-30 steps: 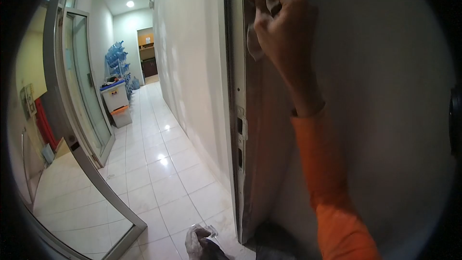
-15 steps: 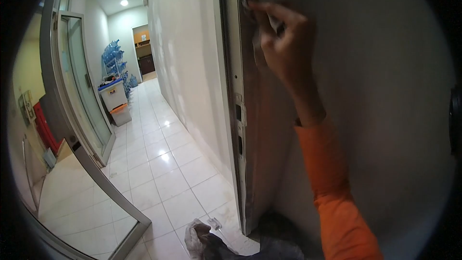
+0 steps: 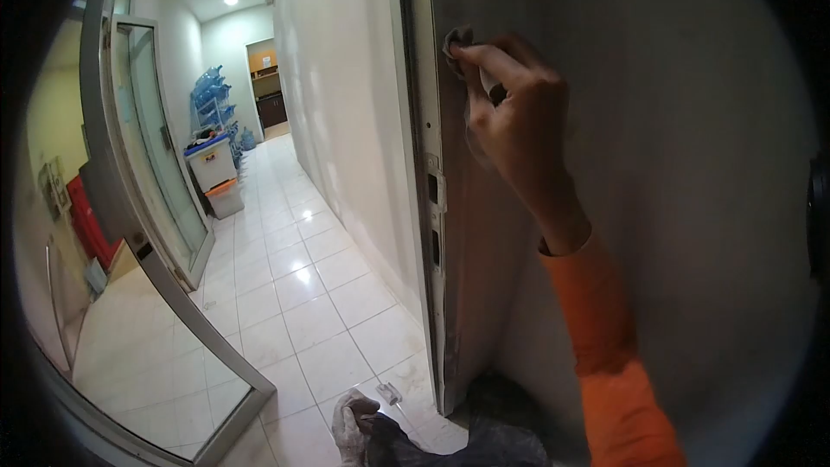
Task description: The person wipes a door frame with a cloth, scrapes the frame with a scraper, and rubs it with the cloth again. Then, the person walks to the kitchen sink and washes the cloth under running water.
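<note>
My right hand [image 3: 519, 104], in an orange sleeve [image 3: 605, 329], is raised at the upper right. Its thumb and fingers pinch a small crumpled greyish piece, like a rag or folded sandpaper [image 3: 458, 36]. That piece is against the dark surface [image 3: 484, 207] just right of the metal door frame edge [image 3: 424, 78]. The fingers partly hide it, so its exact kind is unclear. Below the hand, a strike plate [image 3: 435, 190] with dark slots sits in the frame. My left hand is out of view.
A glass door [image 3: 160, 147] and a metal-framed glass panel [image 3: 233, 406] are on the left. White floor tiles [image 3: 320, 303] lead to stacked blue water bottles [image 3: 210, 95] and storage bins [image 3: 212, 164]. A small clear object [image 3: 389, 393] lies near a dusty whitish shoe-like shape [image 3: 350, 428].
My right hand has moved down a little along the dark surface, still pinching the crumpled piece. The view has shifted slightly.
</note>
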The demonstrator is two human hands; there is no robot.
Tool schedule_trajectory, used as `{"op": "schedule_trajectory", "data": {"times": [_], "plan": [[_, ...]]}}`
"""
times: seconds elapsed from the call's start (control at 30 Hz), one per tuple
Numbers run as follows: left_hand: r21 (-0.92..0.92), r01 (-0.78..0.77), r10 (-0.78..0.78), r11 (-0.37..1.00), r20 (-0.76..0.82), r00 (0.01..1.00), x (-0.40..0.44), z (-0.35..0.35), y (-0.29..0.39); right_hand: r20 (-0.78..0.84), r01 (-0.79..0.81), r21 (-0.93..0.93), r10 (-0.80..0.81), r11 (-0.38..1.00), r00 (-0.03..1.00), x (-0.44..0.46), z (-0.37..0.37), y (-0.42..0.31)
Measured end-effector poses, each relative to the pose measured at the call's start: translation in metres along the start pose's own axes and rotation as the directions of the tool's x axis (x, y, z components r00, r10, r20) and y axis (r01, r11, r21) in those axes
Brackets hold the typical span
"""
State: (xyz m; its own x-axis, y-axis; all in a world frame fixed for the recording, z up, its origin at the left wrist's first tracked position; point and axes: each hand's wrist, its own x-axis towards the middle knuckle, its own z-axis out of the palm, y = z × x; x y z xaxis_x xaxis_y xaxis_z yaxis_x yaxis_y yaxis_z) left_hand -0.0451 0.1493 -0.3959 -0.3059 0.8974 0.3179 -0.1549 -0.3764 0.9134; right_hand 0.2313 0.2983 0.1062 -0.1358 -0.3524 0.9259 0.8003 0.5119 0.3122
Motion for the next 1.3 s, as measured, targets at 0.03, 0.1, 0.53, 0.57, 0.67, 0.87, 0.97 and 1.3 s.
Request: {"op": "schedule_trajectory", "data": {"times": [0.03, 0.1, 0.53, 0.57, 0.67, 0.87, 0.97, 1.3], "plan": [[0.045, -0.019, 0.019, 0.999, 0.003, 1.0, -0.001, 0.004, 0.009, -0.005, 0.012, -0.031, -0.012, 0.999, 1.0, 0.014, 0.005, 0.006], [0.076, 0.003, -0.003, 0.997, 0.003, 1.0, -0.004, 0.003, 0.015, 0.014, 0.002, -0.08, -0.001, 0.997, 1.0, 0.019, 0.005, 0.006], [0.013, 0.082, -0.082, 0.997, 0.003, 0.997, -0.005, 0.007, 0.005, 0.043, 0.036, -0.146, -0.03, 0.989, 0.999, -0.009, -0.004, -0.017], [0.016, 0.087, -0.086, 0.996, -0.017, 0.996, -0.005, 0.011, 0.006, 0.072, 0.035, -0.116, -0.027, 0.993, 0.997, -0.02, -0.007, -0.022], [-0.016, 0.028, -0.028, 0.999, -0.004, 1.0, 0.001, 0.015, 0.003, -0.052, 0.041, -0.108, -0.047, 0.993, 0.998, 0.008, 0.014, -0.005], [-0.032, 0.023, -0.02, 0.999, 0.086, 0.996, 0.024, 0.03, 0.018, -0.052, 0.034, -0.04, -0.036, 0.999, 0.998, 0.03, 0.028, 0.005], [0.128, 0.009, -0.019, 0.992, 0.074, 0.997, 0.029, 0.04, 0.04, 0.142, -0.085, -0.014, 0.086, 0.996, 0.986, -0.039, -0.009, -0.027], [0.181, -0.106, 0.088, 0.978, 0.107, 0.99, 0.046, 0.073, 0.091, 0.001, -0.048, -0.011, 0.048, 0.999, 0.999, 0.016, 0.019, 0.009]]}}
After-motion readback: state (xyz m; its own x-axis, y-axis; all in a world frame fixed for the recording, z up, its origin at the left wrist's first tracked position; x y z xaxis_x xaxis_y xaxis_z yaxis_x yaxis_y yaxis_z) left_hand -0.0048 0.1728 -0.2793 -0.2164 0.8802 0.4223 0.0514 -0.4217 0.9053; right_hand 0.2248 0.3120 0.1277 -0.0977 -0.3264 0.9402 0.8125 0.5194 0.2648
